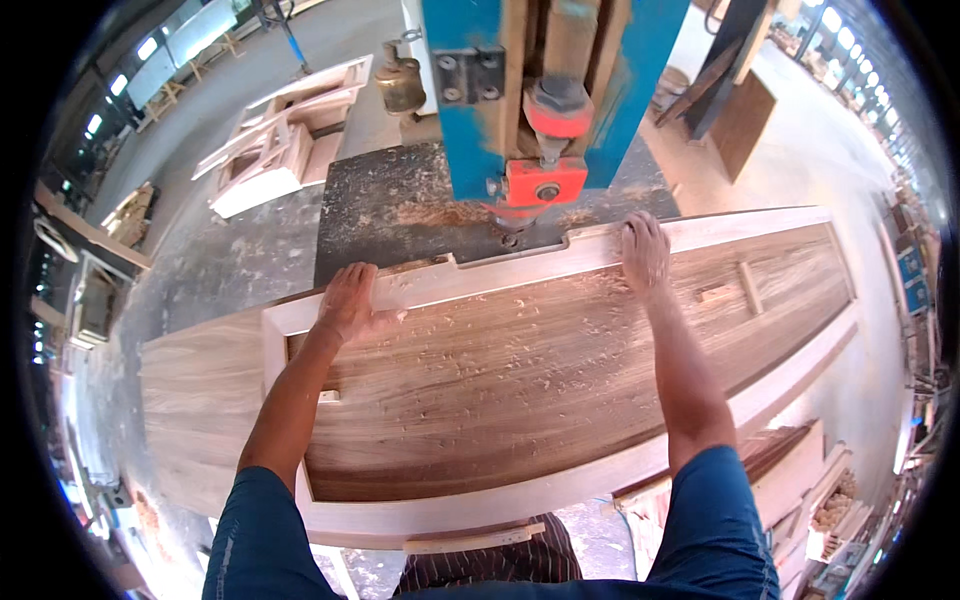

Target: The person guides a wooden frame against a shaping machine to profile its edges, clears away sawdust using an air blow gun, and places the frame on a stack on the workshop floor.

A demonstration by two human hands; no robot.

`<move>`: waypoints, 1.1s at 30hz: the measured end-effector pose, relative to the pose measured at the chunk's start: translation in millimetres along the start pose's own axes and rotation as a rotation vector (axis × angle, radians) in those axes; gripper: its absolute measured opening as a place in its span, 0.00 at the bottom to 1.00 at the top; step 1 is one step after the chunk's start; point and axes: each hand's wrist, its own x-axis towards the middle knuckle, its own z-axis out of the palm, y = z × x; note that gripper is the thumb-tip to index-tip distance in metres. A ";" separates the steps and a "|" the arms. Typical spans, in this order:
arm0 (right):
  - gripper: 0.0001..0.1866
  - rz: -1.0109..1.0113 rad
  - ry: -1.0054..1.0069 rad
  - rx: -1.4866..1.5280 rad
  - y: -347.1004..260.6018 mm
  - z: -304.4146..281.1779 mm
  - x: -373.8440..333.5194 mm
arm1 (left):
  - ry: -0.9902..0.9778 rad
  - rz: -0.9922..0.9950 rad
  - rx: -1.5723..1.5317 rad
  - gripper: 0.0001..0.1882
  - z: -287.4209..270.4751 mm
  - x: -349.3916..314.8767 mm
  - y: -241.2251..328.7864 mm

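Note:
A pale wooden frame (425,518) lies on a brown wood-grain panel, shavings scattered over its middle. Along the far rail runs a shallow stepped recess, beside the cutting head of a blue machine (628,120) with a red spindle holder (546,182). My left hand (350,306) grips that rail left of the recess, fingers over the edge and thumb apart on the near side. Right of the recess, my right hand (646,252) holds the same rail, fingertips over its far edge. The cutter's tip is mostly hidden beneath the red holder.
Under the machine is a dark worktable (370,190) strewn with sawdust. Stacked wooden frames (275,165) lie at the far left. A brass-coloured fitting (400,85) hangs beside the machine. Small wooden blocks (748,288) rest inside the frame, and timber pieces (790,480) are piled near right.

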 end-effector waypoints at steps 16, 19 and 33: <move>0.50 1.148 -0.035 -0.436 -0.8 -184.4 -249.0 | 0.310 -0.407 -0.023 0.34 19.8 -129.1 -50.7; 0.49 1.144 -0.059 -0.590 -0.2 -176.1 -250.5 | 0.342 -0.276 0.033 0.32 33.1 -129.4 -69.5; 0.52 1.136 -0.064 -0.483 -20.0 -187.8 -240.6 | 0.250 -0.329 -0.067 0.32 28.3 -107.1 -101.1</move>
